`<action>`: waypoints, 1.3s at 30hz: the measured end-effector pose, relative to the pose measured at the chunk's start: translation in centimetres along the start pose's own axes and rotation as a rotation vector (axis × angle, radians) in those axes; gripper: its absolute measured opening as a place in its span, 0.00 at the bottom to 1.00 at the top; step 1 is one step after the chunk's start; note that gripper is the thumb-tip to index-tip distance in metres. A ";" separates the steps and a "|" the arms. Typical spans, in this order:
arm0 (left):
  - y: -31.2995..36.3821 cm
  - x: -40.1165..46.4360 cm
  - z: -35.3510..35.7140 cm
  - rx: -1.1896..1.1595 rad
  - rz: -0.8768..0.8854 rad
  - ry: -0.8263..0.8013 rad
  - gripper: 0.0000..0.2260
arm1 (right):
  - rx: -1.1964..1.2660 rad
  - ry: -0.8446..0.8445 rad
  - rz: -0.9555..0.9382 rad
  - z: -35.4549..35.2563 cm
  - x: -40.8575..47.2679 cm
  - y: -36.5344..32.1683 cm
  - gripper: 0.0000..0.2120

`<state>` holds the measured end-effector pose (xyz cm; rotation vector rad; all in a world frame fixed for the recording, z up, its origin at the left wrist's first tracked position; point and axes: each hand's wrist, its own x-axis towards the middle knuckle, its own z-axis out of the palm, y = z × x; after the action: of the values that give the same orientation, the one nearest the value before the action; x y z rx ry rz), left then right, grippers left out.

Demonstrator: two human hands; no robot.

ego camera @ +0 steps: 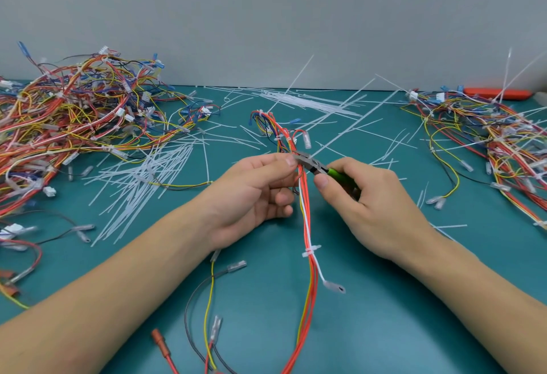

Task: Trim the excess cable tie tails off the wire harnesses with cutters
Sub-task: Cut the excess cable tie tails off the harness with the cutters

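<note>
Two harness piles (74, 116) beside hands, trimmed tie tails (142, 184) between.

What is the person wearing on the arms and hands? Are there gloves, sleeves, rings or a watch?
Nothing is worn. The left hand and the right hand have no gloves and no visible rings. Both forearms are bare up to the picture's edge: no sleeves, no watch, no wristband. The fingernails are short and unpainted.

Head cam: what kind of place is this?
Likely a wire-harness assembly bench: heaps of harnesses on a teal mat, scattered cut tie tails, and cutters in the right hand.
</note>
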<state>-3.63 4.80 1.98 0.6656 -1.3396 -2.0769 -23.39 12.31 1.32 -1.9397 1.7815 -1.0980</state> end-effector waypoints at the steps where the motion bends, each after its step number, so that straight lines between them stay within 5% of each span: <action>1: 0.0 0.0 0.0 -0.001 0.000 0.003 0.07 | 0.010 0.000 0.000 -0.1 0.0 0.0 0.22; 7: 0.0 -0.1 0.2 0.003 -0.007 0.013 0.06 | -0.084 -0.012 0.023 -0.4 0.1 0.1 0.27; 12: 0.2 -0.2 0.2 -0.001 -0.005 0.002 0.05 | -0.048 -0.006 0.007 0.1 -0.2 -0.2 0.20; 31: 0.1 0.0 0.0 -0.009 -0.014 -0.008 0.07 | -0.107 -0.036 -0.020 -0.3 0.1 -0.2 0.19; 39: 0.2 -0.1 0.2 -0.025 -0.022 0.009 0.04 | -0.156 -0.019 0.019 -0.2 0.1 -0.3 0.26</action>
<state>-3.61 4.94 2.20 0.6812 -1.3046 -2.1022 -23.28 12.33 1.71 -2.0084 1.9228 -0.9575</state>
